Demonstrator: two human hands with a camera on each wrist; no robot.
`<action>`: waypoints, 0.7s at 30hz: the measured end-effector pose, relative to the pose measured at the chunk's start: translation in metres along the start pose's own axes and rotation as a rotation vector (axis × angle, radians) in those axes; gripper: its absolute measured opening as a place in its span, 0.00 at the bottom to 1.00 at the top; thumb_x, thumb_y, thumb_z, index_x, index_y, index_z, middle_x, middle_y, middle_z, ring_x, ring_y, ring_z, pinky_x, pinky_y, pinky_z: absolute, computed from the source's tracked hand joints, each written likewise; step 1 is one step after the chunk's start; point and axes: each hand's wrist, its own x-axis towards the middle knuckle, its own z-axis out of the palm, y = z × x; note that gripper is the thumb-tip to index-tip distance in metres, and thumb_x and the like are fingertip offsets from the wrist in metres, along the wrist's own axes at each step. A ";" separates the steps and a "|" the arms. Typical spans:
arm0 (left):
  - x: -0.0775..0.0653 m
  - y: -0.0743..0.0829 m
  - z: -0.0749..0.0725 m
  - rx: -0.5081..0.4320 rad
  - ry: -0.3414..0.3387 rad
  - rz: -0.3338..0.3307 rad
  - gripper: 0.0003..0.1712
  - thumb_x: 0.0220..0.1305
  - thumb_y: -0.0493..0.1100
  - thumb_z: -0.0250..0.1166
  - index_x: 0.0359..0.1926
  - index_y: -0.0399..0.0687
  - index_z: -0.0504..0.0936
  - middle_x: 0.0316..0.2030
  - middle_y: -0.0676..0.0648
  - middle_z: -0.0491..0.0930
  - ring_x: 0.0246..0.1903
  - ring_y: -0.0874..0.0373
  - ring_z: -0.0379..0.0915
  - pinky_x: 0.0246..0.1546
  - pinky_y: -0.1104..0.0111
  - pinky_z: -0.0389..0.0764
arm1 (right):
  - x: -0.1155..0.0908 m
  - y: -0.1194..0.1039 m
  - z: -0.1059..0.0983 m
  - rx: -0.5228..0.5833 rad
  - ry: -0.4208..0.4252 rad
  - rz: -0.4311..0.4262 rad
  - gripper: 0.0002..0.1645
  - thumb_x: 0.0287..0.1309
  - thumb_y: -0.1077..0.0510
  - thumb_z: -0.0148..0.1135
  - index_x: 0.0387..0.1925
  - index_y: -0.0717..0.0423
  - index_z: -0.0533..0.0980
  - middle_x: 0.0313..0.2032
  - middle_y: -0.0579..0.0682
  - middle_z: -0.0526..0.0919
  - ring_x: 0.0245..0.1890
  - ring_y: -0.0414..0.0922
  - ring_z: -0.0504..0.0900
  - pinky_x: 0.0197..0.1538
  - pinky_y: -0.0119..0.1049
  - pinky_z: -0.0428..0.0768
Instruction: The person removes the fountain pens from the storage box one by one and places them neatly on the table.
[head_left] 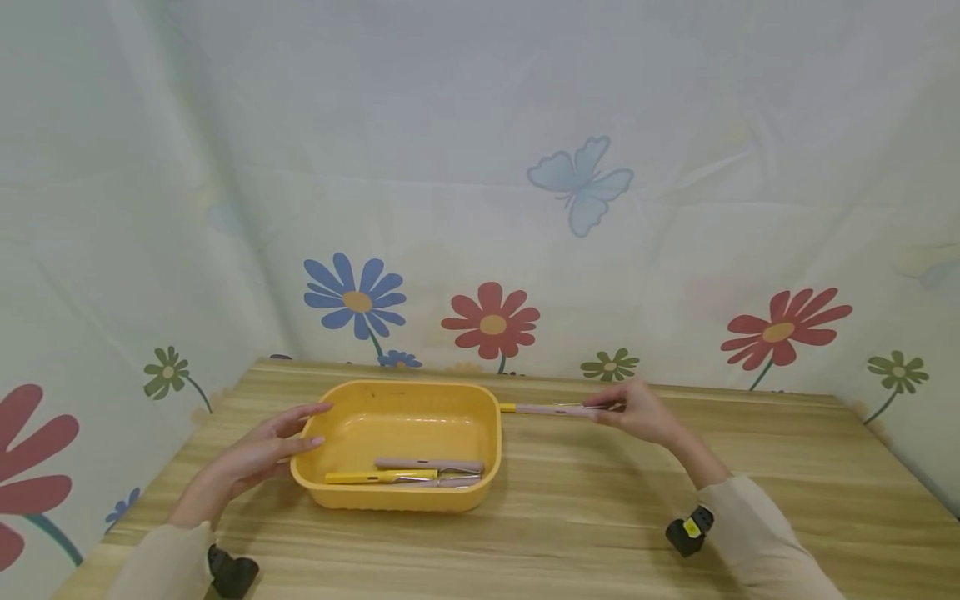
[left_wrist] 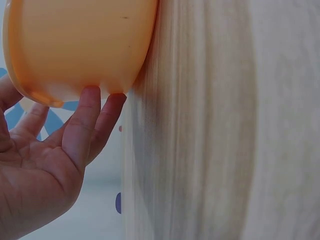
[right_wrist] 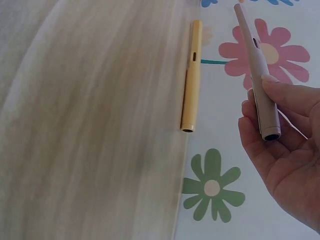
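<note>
Head view: right hand (head_left: pixel 634 410) pinches a mauve pen (head_left: pixel 553 410) crosswise, free end pointing left; left hand (head_left: pixel 262 450) grips basket (head_left: pixel 397 499).

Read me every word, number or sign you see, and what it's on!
No readable words, numbers, brands or signs.
Yellow patch on the black right-wrist camera: too small to tell if anything is printed.
Yellow plastic tray, pale pink pen in the right hand: no lettering shows.

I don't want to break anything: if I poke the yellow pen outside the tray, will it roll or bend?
The yellow pen will probably stay stiff, since it looks straight and hard. It may roll, because its sides look rounded. It's likely light, being so slim.
</note>
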 end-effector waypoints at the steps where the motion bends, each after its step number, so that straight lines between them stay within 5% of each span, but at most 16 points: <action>1: 0.000 0.000 0.000 0.000 0.000 0.000 0.39 0.62 0.45 0.58 0.69 0.44 0.50 0.68 0.30 0.34 0.63 0.32 0.48 0.48 0.57 0.77 | 0.001 0.002 0.001 -0.002 -0.002 -0.011 0.11 0.51 0.65 0.62 0.38 0.67 0.80 0.36 0.60 0.84 0.31 0.40 0.78 0.31 0.27 0.78; 21: 0.001 -0.001 0.000 -0.003 -0.005 0.011 0.39 0.62 0.45 0.58 0.68 0.44 0.50 0.68 0.30 0.34 0.64 0.31 0.43 0.48 0.56 0.77 | 0.011 0.014 0.024 -0.079 -0.040 -0.073 0.10 0.51 0.67 0.61 0.36 0.66 0.81 0.36 0.59 0.84 0.36 0.46 0.81 0.36 0.30 0.80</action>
